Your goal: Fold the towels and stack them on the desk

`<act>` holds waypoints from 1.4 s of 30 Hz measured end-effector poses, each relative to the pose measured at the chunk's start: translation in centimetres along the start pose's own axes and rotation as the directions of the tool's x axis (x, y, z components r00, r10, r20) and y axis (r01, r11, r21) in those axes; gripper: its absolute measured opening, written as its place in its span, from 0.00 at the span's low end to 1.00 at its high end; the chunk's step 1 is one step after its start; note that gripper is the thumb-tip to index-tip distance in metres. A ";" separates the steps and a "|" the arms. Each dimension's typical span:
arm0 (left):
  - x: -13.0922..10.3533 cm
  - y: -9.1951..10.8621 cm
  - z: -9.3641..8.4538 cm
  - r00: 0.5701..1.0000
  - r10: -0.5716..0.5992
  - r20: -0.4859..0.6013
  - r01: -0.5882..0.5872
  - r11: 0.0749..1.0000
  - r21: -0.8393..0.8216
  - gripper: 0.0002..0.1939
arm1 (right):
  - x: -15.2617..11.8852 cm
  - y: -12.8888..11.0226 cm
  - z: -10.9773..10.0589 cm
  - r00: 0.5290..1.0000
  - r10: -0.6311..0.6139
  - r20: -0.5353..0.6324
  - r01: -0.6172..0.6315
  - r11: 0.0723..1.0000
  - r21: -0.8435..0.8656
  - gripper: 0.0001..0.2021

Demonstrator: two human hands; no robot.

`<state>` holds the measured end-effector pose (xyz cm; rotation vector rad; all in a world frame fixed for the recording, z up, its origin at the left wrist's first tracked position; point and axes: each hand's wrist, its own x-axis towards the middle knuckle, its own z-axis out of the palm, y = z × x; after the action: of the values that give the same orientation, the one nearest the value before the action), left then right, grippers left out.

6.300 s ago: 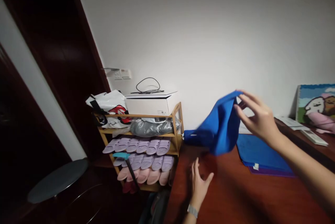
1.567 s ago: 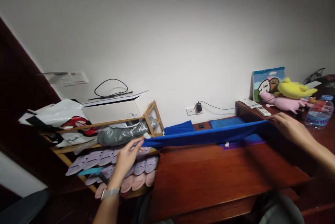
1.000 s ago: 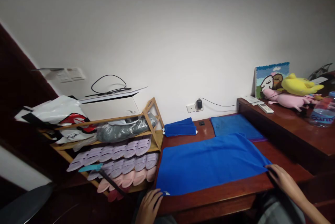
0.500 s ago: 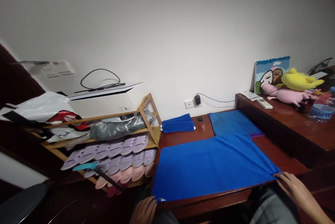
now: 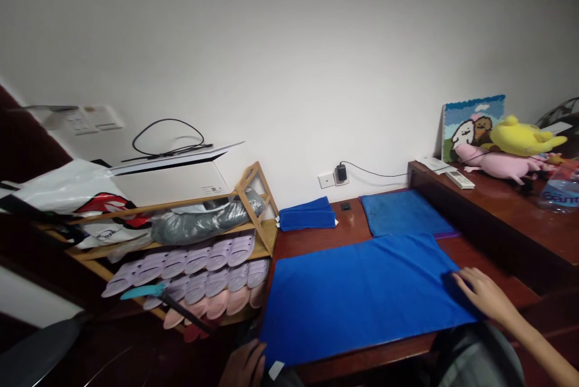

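A blue towel (image 5: 362, 296) lies spread on the brown desk, its front edge along the desk's front edge and a white tag (image 5: 276, 369) showing at the near left. My left hand (image 5: 243, 364) is at the near left corner, fingers curled and apparently pinching the cloth; the thumb is hidden. My right hand (image 5: 484, 292) rests over the towel's right edge, open, with its fingers stretched towards the cloth. Behind lies a folded blue cloth (image 5: 402, 212) with a purple edge, and further left some folded blue cloths (image 5: 308, 216) with white tags.
At left a wooden rack (image 5: 266, 236) holds slippers (image 5: 219, 254), a white box (image 5: 176, 185) and bags. On the raised ledge (image 5: 511, 197) at right are a remote (image 5: 460, 179), plush toys (image 5: 502, 164), a picture and a bottle (image 5: 558, 194). A plugged-in charger (image 5: 341, 172) is on the wall.
My right hand has let go of the near right corner and moved up and left onto the towel's right side. My left hand has moved slightly down and left; the tag shows more.
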<state>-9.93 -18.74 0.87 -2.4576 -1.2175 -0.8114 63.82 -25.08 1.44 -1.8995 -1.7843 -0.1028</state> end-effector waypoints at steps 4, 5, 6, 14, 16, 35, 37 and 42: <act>7.5 -0.6 2.2 0.989 -0.145 0.034 0.146 0.989 -0.030 0.19 | 7.8 -3.0 3.1 0.997 0.002 0.074 -0.001 1.000 -0.015 0.30; 9.5 -0.6 3.0 0.985 -0.161 0.066 0.164 0.986 -0.036 0.20 | 9.2 -3.4 4.1 0.994 0.016 0.107 -0.013 0.999 -0.033 0.31; 11.5 -0.6 3.9 0.978 -0.178 0.105 0.183 0.982 -0.039 0.20 | 10.3 -3.7 5.2 0.989 0.037 0.143 -0.029 0.998 -0.053 0.32; 16.4 -2.5 11.7 0.869 -0.302 0.392 0.272 0.953 0.129 0.28 | 10.0 0.4 11.1 0.981 0.124 0.146 -0.114 0.990 -0.078 0.34; 15.7 -3.2 12.4 0.851 -0.335 0.404 0.297 0.942 0.156 0.29 | 9.4 2.1 11.4 0.987 0.124 0.102 -0.117 0.990 -0.078 0.33; 16.2 -2.1 13.0 0.888 -0.282 0.364 0.273 0.959 0.076 0.29 | 14.7 -31.1 16.5 0.872 -0.311 0.377 0.240 0.945 0.223 0.33; 15.6 -2.8 12.9 0.877 -0.288 0.384 0.278 0.957 0.081 0.30 | 14.2 -29.1 16.7 0.880 -0.234 0.415 0.176 0.969 0.172 0.35; 15.4 -3.3 12.6 0.862 -0.306 0.405 0.287 0.952 0.107 0.31 | 12.2 -16.1 13.5 0.914 0.014 0.406 0.023 0.996 -0.085 0.35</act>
<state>-0.53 -0.94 -0.01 -2.5204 -1.7777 -0.3154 46.17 -8.48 -0.15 -2.0952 -2.0805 0.2361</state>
